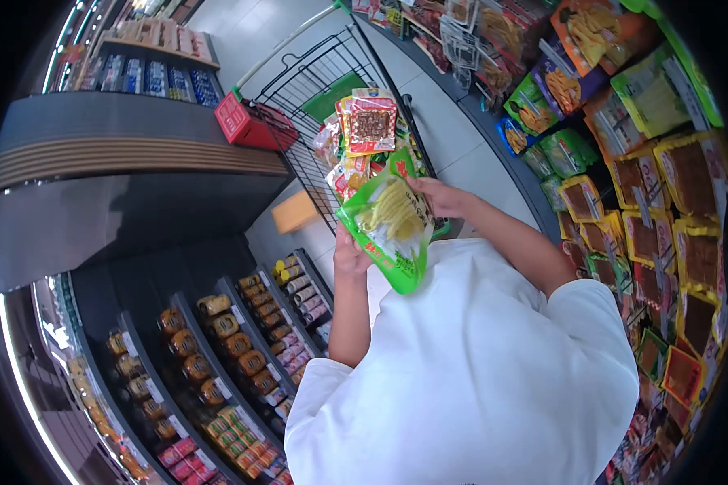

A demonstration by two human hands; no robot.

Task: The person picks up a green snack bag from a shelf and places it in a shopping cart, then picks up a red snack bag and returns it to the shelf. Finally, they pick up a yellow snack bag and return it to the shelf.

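Both hands clamp one glossy green plastic snack bag (390,230) over the black wire shopping cart (315,89), left hand (349,257) underneath, right hand (438,196) on top, seemingly mid-check; next, judging loosely, comes a steady lowering among the stacked packets (364,133).

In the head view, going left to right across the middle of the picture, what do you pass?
Shelves of jars and packets → left hand → green snack bag held in both hands → right hand → hanging snack packets on the rack.
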